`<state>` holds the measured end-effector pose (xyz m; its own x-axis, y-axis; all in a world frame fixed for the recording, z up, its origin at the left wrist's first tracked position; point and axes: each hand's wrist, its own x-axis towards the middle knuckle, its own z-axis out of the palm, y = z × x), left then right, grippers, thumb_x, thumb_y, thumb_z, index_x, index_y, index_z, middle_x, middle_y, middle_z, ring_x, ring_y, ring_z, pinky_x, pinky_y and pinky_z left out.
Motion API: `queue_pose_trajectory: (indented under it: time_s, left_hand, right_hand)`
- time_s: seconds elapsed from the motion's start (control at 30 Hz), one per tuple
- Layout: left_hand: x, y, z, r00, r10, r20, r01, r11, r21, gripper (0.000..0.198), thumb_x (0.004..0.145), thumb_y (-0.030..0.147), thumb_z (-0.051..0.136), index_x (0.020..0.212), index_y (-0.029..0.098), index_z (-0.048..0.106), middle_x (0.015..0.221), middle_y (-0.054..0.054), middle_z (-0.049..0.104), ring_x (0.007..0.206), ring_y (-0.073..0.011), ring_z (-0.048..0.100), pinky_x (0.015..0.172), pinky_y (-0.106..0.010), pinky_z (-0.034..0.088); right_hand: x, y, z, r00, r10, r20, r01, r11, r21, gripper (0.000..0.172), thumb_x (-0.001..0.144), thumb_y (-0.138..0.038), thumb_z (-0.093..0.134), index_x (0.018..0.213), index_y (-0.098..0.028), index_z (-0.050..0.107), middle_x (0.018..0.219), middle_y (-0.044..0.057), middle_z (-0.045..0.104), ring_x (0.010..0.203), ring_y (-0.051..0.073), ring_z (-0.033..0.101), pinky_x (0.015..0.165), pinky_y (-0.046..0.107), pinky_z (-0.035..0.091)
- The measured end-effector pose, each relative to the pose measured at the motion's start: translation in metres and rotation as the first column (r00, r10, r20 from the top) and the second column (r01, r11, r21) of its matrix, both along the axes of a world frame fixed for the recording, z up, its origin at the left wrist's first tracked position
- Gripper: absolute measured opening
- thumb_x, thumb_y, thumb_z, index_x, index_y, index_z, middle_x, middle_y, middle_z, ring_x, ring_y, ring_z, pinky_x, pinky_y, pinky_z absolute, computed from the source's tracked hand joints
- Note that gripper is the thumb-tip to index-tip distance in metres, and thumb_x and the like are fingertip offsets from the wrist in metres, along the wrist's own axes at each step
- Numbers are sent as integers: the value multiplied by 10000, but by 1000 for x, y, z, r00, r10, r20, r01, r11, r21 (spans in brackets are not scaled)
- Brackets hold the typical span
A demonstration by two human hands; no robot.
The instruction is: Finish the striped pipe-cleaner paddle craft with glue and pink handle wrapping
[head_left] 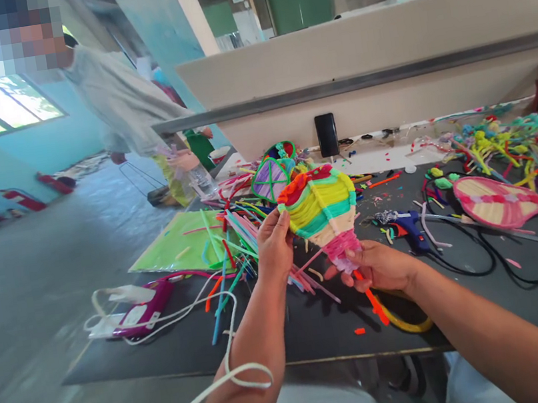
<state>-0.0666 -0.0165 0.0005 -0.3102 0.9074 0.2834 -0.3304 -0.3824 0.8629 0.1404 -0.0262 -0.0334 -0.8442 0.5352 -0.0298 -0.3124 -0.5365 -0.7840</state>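
Over the table's front part I hold up a striped pipe-cleaner balloon [323, 201], tilted, in red, orange, yellow, teal, cream and pink bands. At its upper left edge my left hand [275, 239] pinches the rim between thumb and fingers. My right hand [372, 265] is closed on the narrow pink lower end, its fingers partly behind the piece. Just below that hand is an orange pipe cleaner [376, 303]; whether it is attached cannot be made out. Near it lies a yellow ring [408, 323], partly hidden by my right hand and forearm.
A blue glue gun [412, 230] with a black cord lies right of my hands, near a pink-and-cream craft piece [499, 201]. Loose pipe cleaners [241, 232] pile up behind. White cable [238, 368] crosses my left forearm from a purple power strip [150, 307]. Another person [119, 96] stands at left.
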Motion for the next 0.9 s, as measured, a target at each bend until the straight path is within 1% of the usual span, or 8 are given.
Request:
queue_pose_trajectory:
  time_s: [0.13, 0.3, 0.4, 0.5, 0.63, 0.77, 0.83, 0.9]
  left_hand:
    - [0, 1, -2, 999, -17, -33, 18, 1000, 13, 234, 773, 353, 695, 922, 171, 685, 792, -19, 707, 698, -136, 662, 592, -215, 498]
    - [-2, 2, -6, 992, 1, -124, 0, 1000, 6, 222, 779, 364, 685, 893, 172, 680, 766, -6, 690, 708, -140, 647, 615, -231, 494]
    - [-3, 2, -5, 987, 34, -158, -34, 999, 3, 212, 774, 378, 687, 829, 175, 669, 701, 10, 664, 657, -129, 626, 574, -217, 471]
    - [-3, 1, -2, 993, 11, -119, -8, 1000, 20, 188, 785, 360, 678, 832, 178, 669, 712, 6, 664, 630, -121, 619, 543, -208, 458]
    - [-2, 0, 0, 996, -17, -92, 20, 999, 33, 195, 796, 344, 668, 899, 178, 676, 755, -7, 680, 624, -117, 620, 519, -200, 454]
    - [-1, 0, -3, 996, -46, -79, 48, 999, 22, 208, 804, 334, 659, 934, 173, 676, 802, -19, 695, 645, -116, 630, 545, -205, 472]
    - [0, 0, -5, 994, -68, -87, 68, 998, 4, 225, 798, 335, 663, 950, 170, 674, 819, -27, 701, 650, -119, 635, 530, -201, 462]
    - [2, 1, -6, 991, -87, -98, 85, 996, -21, 248, 786, 347, 673, 956, 167, 672, 825, -33, 705, 644, -121, 637, 506, -197, 445]
  right_hand:
    - [1, 0, 0, 998, 6, 67, -8, 999, 40, 284, 840, -366, 648, 982, -121, 625, 979, 173, 703, 627, 107, 597, 425, 157, 301]
    - [-4, 1, -5, 980, -12, 199, -7, 995, 95, 318, 815, -415, 658, 892, -108, 629, 741, 95, 704, 491, 73, 538, 371, 149, 235]
    - [-5, 3, -7, 974, -58, 218, 40, 995, 87, 314, 798, -409, 676, 899, -121, 608, 832, 116, 721, 497, 79, 567, 359, 142, 244]
    - [-3, 5, -5, 981, -110, 162, 96, 991, 92, 310, 797, -373, 689, 986, -152, 581, 984, 134, 712, 580, 107, 641, 377, 135, 301]
    - [1, 6, -1, 981, -119, 153, 100, 986, 132, 385, 769, -332, 724, 1082, -186, 555, 1074, 126, 689, 723, 188, 712, 445, 180, 467]
    - [1, 6, -3, 980, -111, 163, 98, 991, 87, 434, 754, -353, 738, 1112, -193, 551, 1046, 129, 705, 770, 233, 725, 546, 275, 566]
    - [0, 7, -4, 979, -138, 149, 132, 990, 46, 423, 764, -391, 725, 1095, -175, 576, 1008, 137, 718, 781, 242, 726, 628, 341, 591]
    - [-1, 7, -4, 976, -174, 132, 173, 985, 17, 403, 776, -414, 707, 1064, -150, 611, 988, 149, 723, 782, 251, 727, 660, 374, 596]
